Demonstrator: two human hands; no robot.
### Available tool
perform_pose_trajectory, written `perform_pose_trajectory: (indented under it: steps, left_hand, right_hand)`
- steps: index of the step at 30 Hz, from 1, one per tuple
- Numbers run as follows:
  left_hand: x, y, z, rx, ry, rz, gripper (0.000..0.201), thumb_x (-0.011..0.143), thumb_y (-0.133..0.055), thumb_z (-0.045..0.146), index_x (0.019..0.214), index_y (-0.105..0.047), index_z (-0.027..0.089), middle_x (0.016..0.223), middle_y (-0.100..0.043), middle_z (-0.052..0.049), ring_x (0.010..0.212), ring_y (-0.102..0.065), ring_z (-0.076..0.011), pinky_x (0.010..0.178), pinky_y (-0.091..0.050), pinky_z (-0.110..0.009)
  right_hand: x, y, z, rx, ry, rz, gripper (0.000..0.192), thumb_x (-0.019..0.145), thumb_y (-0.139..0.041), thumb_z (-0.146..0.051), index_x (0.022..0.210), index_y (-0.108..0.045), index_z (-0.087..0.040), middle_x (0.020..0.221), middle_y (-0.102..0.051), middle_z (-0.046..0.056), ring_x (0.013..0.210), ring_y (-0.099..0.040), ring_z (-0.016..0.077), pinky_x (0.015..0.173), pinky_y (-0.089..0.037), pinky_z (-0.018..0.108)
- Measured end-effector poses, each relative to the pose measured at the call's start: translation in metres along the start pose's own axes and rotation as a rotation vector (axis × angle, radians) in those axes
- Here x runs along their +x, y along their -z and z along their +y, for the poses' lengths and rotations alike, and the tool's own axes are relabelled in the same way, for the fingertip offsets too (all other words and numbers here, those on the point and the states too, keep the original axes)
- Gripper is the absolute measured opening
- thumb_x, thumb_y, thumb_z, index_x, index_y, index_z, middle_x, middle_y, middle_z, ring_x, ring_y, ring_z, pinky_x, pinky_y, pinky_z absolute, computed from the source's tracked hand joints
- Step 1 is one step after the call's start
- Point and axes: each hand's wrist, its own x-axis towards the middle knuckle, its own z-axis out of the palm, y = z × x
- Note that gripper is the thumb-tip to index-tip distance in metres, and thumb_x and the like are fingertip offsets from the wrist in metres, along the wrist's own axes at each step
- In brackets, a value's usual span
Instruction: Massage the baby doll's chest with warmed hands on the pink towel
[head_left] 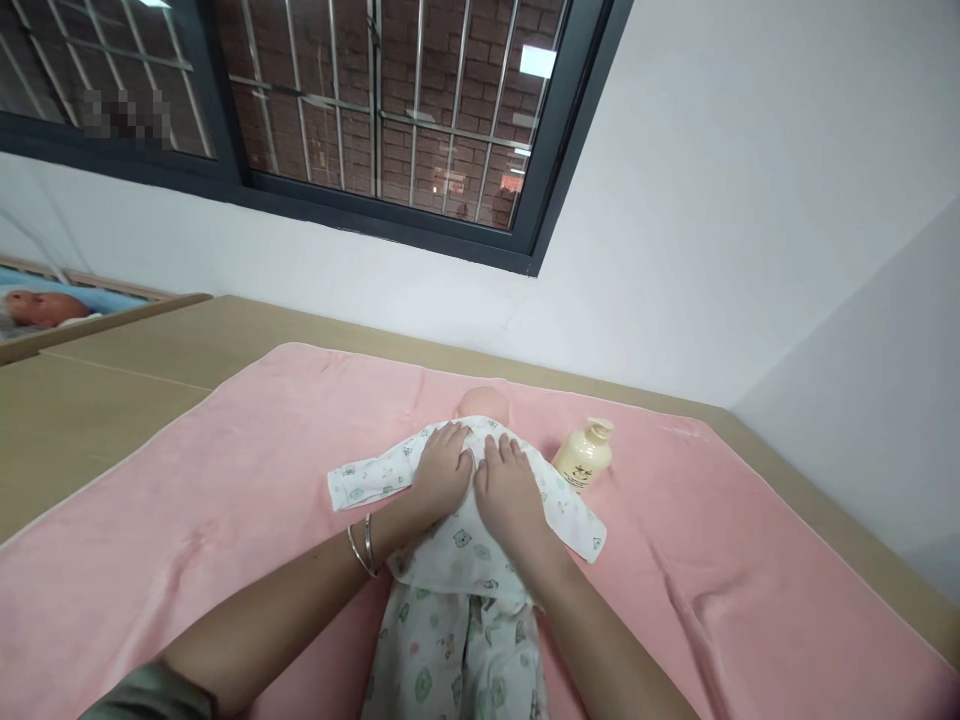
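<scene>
Shirt (pixel 463 555) directly beneath both hands (pixel 442 472); doll head (pixel 484 402) just beyond them.

Shirt (pixel 459 548) and blanket (pixel 247 450) look matt cloth, the bottle (pixel 583 457) glossy plastic, the bangles (pixel 368 540) polished metal.

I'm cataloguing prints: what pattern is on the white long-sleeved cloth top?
The cloth top has small scattered motifs, some greenish; best view: head.

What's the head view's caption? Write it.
Left hand and right hand on baby doll's printed top, pump bottle alongside, pink blanket beneath.
</scene>
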Motion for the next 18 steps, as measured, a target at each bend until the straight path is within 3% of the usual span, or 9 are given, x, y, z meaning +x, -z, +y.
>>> perform_pose_trajectory:
  steps: [3, 6, 11, 18]
  left_hand:
    - [-0.001, 0.003, 0.003, 0.108, -0.064, -0.056, 0.045, 0.096, -0.031, 0.019, 0.131, -0.056, 0.006, 0.137, -0.061, -0.019, 0.132, -0.053, -0.0283, 0.116, -0.038, -0.049]
    - [-0.01, 0.006, 0.015, 0.22, -0.127, -0.076, 0.044, 0.096, -0.034, 0.017, 0.133, -0.055, 0.005, 0.139, -0.058, -0.021, 0.134, -0.051, -0.031, 0.113, -0.039, -0.05]
    - [-0.023, 0.01, 0.032, 0.295, -0.198, -0.109, 0.044, 0.094, -0.038, 0.016, 0.134, -0.055, 0.008, 0.144, -0.054, -0.021, 0.138, -0.045, -0.0354, 0.111, -0.039, -0.053]
    - [0.0, 0.019, 0.011, 0.19, -0.136, -0.211, 0.042, 0.099, -0.034, 0.023, 0.135, -0.055, 0.014, 0.142, -0.057, -0.015, 0.135, -0.048, -0.0288, 0.111, -0.04, -0.052]
  right_hand:
    - [-0.003, 0.0, -0.003, 0.02, 0.068, 0.006, 0.052, 0.101, -0.034, -0.024, 0.15, -0.042, -0.009, 0.157, -0.034, 0.02, 0.148, -0.029, 0.0339, 0.121, -0.024, 0.05]
    - [0.007, 0.002, 0.012, 0.126, 0.067, 0.007, 0.05, 0.102, -0.033, -0.026, 0.149, -0.045, -0.013, 0.158, -0.036, 0.015, 0.148, -0.031, 0.0301, 0.122, -0.025, 0.048]
    - [0.017, 0.004, 0.027, 0.17, 0.055, 0.021, 0.049, 0.101, -0.032, -0.022, 0.147, -0.045, -0.008, 0.156, -0.039, 0.015, 0.145, -0.037, 0.0275, 0.121, -0.027, 0.047]
    - [0.004, 0.003, 0.009, 0.092, 0.206, 0.042, 0.054, 0.096, -0.036, -0.012, 0.15, -0.045, -0.015, 0.154, -0.044, 0.008, 0.146, -0.034, 0.0274, 0.123, -0.025, 0.045]
